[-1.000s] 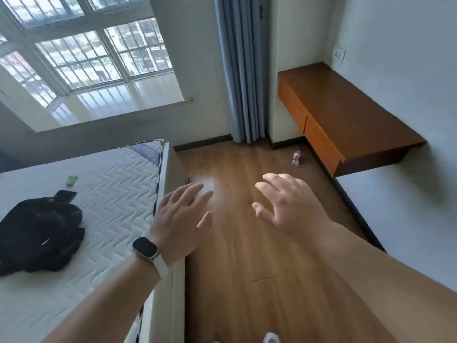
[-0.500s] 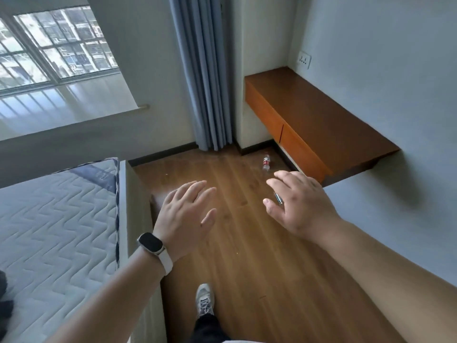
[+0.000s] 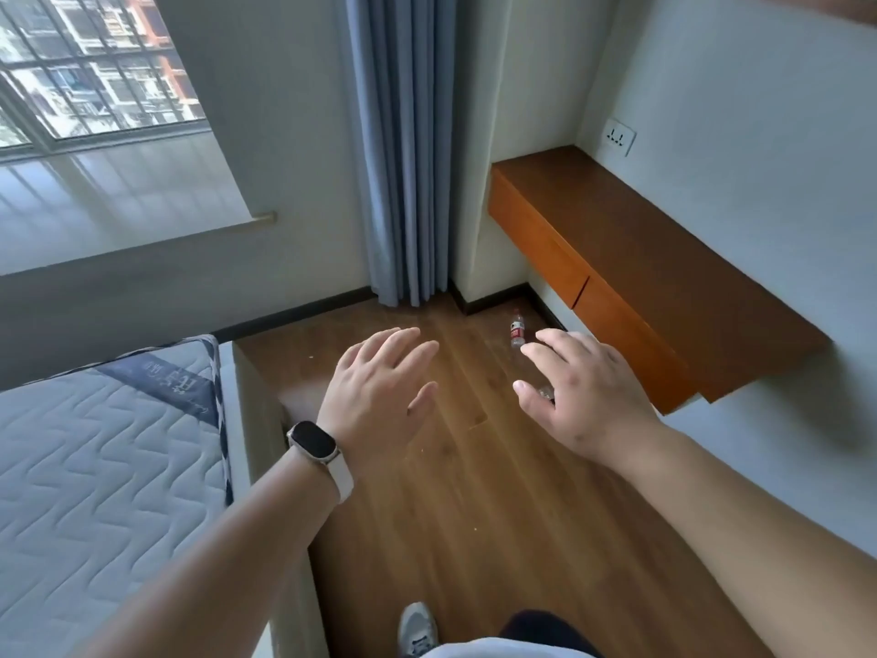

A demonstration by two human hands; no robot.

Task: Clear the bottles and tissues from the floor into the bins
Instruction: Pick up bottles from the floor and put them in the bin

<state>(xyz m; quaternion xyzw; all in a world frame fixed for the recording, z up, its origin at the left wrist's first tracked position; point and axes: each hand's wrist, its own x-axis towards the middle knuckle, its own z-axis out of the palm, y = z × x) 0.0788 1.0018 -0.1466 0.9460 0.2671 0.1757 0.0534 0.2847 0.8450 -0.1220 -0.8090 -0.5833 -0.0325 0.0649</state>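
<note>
At the near edge, at 6 o'clock, one shoe point(image 3: 417, 629) shows on the wooden floor point(image 3: 451, 505). It was not in view one second ago, so the person is stepping forward. The bed point(image 3: 118, 444) lies at 9 o'clock, and now only its corner is seen, because the view has turned to the right.

A little farther, both arms are held out in front. The left hand point(image 3: 379, 396), with a watch point(image 3: 313, 441) on the wrist, is spread with the palm down and holds nothing. The right hand point(image 3: 579, 396) is also spread and empty.

Just beside the right thumb a small clear thing point(image 3: 545, 394) peeks out. It may be a second bottle, but most of it is hidden.

Farther, at 1 o'clock, the bottle point(image 3: 517, 331) with a red label lies on the floor near the corner, by the front edge of the table point(image 3: 664, 258). It looks larger than before, so the person is closer to it.

This seems to be the approach to the first pick. No tissues and no bins are in view, so probably the task is only beginning.
</note>
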